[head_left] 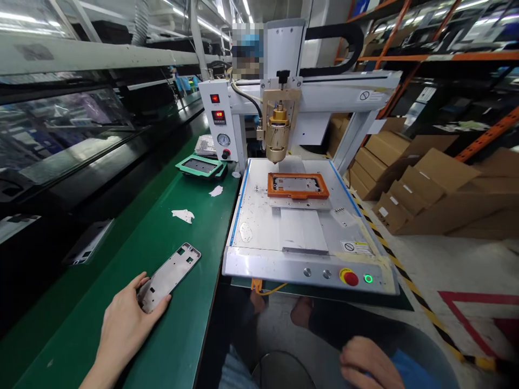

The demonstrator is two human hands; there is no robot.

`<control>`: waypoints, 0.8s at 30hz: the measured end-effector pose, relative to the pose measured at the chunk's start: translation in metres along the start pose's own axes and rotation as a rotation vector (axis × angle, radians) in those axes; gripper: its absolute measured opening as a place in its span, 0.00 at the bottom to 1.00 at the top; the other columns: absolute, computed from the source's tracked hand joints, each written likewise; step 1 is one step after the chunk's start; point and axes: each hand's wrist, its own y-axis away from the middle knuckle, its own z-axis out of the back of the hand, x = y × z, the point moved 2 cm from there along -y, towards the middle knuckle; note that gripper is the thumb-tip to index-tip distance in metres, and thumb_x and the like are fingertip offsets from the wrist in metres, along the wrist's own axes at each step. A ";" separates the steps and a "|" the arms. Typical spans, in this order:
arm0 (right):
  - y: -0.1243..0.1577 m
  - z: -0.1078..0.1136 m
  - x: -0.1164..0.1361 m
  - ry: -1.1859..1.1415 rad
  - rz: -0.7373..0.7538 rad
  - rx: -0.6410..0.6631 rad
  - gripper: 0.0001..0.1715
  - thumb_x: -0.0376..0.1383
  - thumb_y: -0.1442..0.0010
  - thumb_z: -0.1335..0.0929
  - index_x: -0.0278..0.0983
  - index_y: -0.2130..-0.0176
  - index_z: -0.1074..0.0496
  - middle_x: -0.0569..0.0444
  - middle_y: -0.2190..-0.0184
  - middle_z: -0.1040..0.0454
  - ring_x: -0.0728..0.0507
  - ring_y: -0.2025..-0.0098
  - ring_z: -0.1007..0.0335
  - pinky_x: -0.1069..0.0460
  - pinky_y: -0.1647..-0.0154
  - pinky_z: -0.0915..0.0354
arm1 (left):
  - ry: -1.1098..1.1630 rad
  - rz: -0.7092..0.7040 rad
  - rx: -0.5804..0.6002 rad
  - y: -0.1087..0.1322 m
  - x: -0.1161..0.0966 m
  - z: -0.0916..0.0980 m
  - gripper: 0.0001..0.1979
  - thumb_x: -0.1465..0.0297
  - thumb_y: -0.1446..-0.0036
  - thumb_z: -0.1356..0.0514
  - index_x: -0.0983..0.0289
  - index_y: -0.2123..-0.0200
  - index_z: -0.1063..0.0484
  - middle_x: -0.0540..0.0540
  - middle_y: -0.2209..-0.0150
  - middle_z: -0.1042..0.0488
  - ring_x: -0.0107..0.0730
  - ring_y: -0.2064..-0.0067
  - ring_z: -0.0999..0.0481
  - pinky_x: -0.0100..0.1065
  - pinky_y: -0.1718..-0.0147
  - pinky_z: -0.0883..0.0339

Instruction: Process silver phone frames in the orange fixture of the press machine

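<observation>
My left hand (127, 319) pinches a frame (170, 275) by its near end, closed on both long edges, over the green bench (178, 346); I cannot tell whether the frame touches it. My right hand (367, 359) sits half curled beside the machine (267, 265), its contents, if any, hidden. A 2nd frame (295, 185) lies in the orange jig (298, 195), near the nozzle (277, 143). With only 1 end held, the far end could dip and scrape; loose bits (339, 210) beside the jig could scratch a frame set down carelessly.
</observation>
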 end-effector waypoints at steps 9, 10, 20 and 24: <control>-0.193 0.015 -0.111 0.495 -0.141 -0.004 0.21 0.42 0.36 0.27 0.38 0.73 0.38 0.53 0.70 0.31 0.42 0.63 0.37 0.46 0.61 0.44 | 0.016 -0.033 0.015 -0.005 0.007 -0.004 0.46 0.38 0.48 0.48 0.62 0.35 0.42 0.63 0.41 0.28 0.58 0.39 0.32 0.58 0.45 0.34; -0.202 0.008 -0.121 0.540 -0.131 0.067 0.21 0.43 0.37 0.27 0.38 0.73 0.38 0.52 0.71 0.31 0.42 0.63 0.38 0.47 0.61 0.46 | 0.018 -0.038 0.014 -0.005 0.008 -0.005 0.46 0.38 0.47 0.48 0.62 0.35 0.42 0.63 0.41 0.28 0.58 0.39 0.32 0.57 0.45 0.34; -0.251 0.005 -0.172 0.684 -0.138 0.114 0.14 0.30 0.40 0.36 0.38 0.77 0.37 0.54 0.78 0.34 0.45 0.74 0.45 0.48 0.69 0.54 | 0.021 -0.053 -0.009 -0.005 0.006 -0.008 0.46 0.39 0.48 0.48 0.63 0.35 0.41 0.62 0.42 0.27 0.57 0.40 0.31 0.56 0.44 0.36; -0.281 0.025 -0.202 0.507 -0.344 0.041 0.15 0.35 0.45 0.31 0.39 0.74 0.43 0.53 0.70 0.28 0.43 0.65 0.35 0.50 0.65 0.44 | 0.036 -0.046 -0.007 -0.004 0.003 -0.006 0.45 0.39 0.48 0.49 0.63 0.35 0.41 0.63 0.42 0.27 0.58 0.39 0.32 0.56 0.43 0.37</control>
